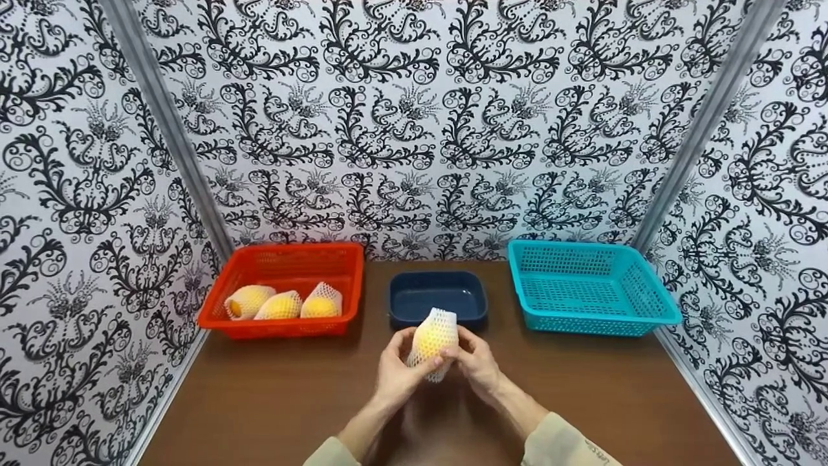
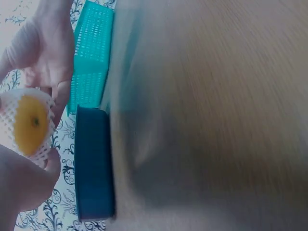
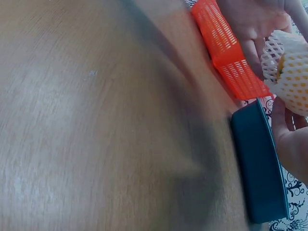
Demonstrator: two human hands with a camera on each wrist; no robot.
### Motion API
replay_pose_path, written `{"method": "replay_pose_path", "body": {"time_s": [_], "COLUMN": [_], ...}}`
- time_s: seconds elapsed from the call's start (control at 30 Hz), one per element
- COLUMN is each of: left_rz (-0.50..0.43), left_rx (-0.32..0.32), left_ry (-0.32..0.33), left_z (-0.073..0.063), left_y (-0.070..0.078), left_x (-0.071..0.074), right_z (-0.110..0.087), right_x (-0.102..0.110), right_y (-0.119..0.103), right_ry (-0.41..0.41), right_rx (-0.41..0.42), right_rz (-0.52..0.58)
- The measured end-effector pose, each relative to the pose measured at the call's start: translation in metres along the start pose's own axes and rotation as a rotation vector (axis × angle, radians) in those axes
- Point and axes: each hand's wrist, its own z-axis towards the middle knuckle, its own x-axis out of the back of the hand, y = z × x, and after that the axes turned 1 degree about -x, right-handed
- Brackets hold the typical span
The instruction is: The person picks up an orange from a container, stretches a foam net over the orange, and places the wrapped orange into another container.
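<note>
Both hands hold up a yellow mango (image 1: 430, 340) in a white foam net sleeve (image 1: 442, 317), in front of the navy tray. My left hand (image 1: 396, 372) grips it from the left, its thumb across the near side. From the right, my right hand (image 1: 477, 362) pinches the net with thumb and fingers. In the left wrist view, the bare end of the mango (image 2: 31, 124) with a dark stem spot shows through the sleeve's opening. In the right wrist view, the net (image 3: 293, 72) covers most of the fruit. Some fingertips are hidden behind it.
A red basket (image 1: 278, 329) at the left holds three netted yellow fruits (image 1: 278, 305). Behind the hands stands a small navy tray (image 1: 436, 279). At the right is a turquoise basket (image 1: 592, 323). Patterned walls (image 1: 414, 129) enclose the brown table (image 1: 272, 395).
</note>
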Motion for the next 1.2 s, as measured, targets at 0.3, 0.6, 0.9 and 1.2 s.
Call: {"method": "replay_pose_path", "body": {"time_s": [0.3,0.6,0.9,1.2], "left_rz": [0.114,0.064,0.045,-0.235], "left_rx": [-0.098,-0.109,0.045,0.266], "left_ry": [0.050,0.077,0.065,0.010], "left_z": [-0.004,-0.002,0.004,0.006], "left_y": [-0.001,-0.003,0.002,0.004], "left_x": [-0.001,0.000,0.000,0.000], "right_z": [0.001,0.001,0.000,-0.001], "right_x": [0.003,0.003,-0.003,-0.012], "right_y": [-0.001,-0.002,-0.004,-0.012], "right_ry": [-0.118,0.003,0.153,0.139], "right_rx": [0.058,-0.043,-0.042,0.024], "right_rz": [0.059,0.039,-0.038,-0.114]}}
